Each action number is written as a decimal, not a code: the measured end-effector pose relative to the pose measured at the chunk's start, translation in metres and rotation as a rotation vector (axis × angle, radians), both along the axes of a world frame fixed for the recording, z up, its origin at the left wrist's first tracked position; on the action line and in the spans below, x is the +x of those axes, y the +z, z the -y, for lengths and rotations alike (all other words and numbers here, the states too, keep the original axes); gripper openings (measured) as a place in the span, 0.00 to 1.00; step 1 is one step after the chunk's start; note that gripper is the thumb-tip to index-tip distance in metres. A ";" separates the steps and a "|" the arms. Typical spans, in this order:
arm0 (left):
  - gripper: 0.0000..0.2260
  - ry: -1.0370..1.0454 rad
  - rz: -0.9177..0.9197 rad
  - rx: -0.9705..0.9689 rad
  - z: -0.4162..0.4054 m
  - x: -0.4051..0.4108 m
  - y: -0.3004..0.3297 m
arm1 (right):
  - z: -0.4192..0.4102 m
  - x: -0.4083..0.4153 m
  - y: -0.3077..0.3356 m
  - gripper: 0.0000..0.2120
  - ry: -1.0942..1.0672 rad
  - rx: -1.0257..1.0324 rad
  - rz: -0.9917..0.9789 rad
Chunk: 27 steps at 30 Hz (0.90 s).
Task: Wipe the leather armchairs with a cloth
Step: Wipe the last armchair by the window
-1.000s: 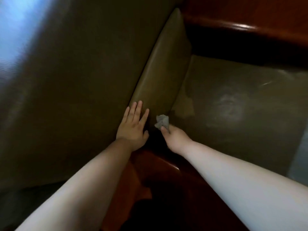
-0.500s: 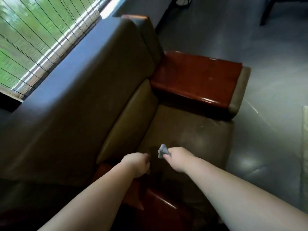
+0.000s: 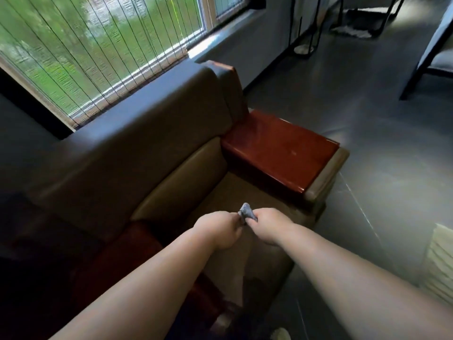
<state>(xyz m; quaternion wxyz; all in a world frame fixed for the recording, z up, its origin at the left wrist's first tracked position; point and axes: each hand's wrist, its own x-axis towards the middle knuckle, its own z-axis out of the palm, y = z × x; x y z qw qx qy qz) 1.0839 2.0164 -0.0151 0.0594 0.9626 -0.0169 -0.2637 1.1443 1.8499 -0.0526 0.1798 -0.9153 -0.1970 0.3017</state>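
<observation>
An olive-brown leather armchair (image 3: pixel 137 165) fills the left and middle of the view, with a glossy red wooden armrest (image 3: pixel 279 150) on its far side. Above the seat cushion (image 3: pixel 230 192) both my hands meet on a small crumpled grey cloth (image 3: pixel 247 213). My left hand (image 3: pixel 218 229) pinches its left end with curled fingers. My right hand (image 3: pixel 269 225) grips its right end. Most of the cloth is hidden between the hands.
A window with thin vertical blinds (image 3: pixel 98 52) runs behind the chair back. Grey floor (image 3: pixel 382 123) spreads to the right, with dark chair legs (image 3: pixel 416 69) at the top right and a pale ribbed object (image 3: pixel 441 266) at the right edge. A second red armrest (image 3: pixel 115 263) lies below my left arm.
My view has pulled back and up from the seat. My left hand left the back cushion, curled, and joined the right hand on the cloth.
</observation>
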 end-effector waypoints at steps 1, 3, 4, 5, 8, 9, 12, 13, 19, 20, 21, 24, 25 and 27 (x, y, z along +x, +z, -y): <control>0.16 -0.001 -0.002 0.012 0.002 -0.005 0.009 | 0.001 -0.001 0.006 0.18 0.012 -0.013 0.004; 0.16 0.012 -0.021 0.058 0.003 -0.011 0.026 | 0.003 -0.004 0.020 0.18 0.046 -0.038 0.026; 0.16 0.025 -0.035 0.085 0.003 -0.014 0.034 | 0.005 -0.005 0.027 0.17 0.061 -0.048 0.035; 0.17 0.038 -0.049 0.104 0.002 -0.019 0.039 | 0.007 -0.008 0.032 0.17 0.071 -0.057 0.039; 0.18 0.093 -0.070 0.138 0.000 -0.033 0.044 | 0.013 -0.017 0.041 0.17 0.149 -0.131 0.024; 0.18 0.103 -0.091 0.137 -0.001 -0.041 0.045 | 0.016 -0.023 0.043 0.17 0.173 -0.162 -0.006; 0.19 0.094 -0.163 0.144 0.001 -0.067 0.035 | 0.033 -0.049 0.044 0.16 0.172 -0.202 -0.090; 0.19 0.089 -0.175 0.147 0.002 -0.077 0.032 | 0.039 -0.059 0.044 0.15 0.160 -0.200 -0.102; 0.17 0.072 -0.121 0.098 0.020 -0.130 0.019 | 0.077 -0.125 0.059 0.15 0.071 -0.197 -0.050; 0.17 0.058 -0.106 0.085 0.025 -0.140 0.019 | 0.085 -0.137 0.063 0.14 0.038 -0.192 -0.037; 0.17 0.047 -0.089 0.066 0.030 -0.149 0.019 | 0.093 -0.149 0.067 0.14 0.005 -0.185 -0.018; 0.20 0.017 -0.044 0.015 0.046 -0.184 0.018 | 0.120 -0.192 0.075 0.13 -0.127 -0.130 0.037; 0.20 0.008 -0.043 0.001 0.052 -0.199 0.020 | 0.130 -0.209 0.079 0.14 -0.179 -0.108 0.034; 0.18 -0.018 -0.039 -0.021 0.065 -0.229 0.022 | 0.147 -0.246 0.083 0.14 -0.239 -0.085 0.038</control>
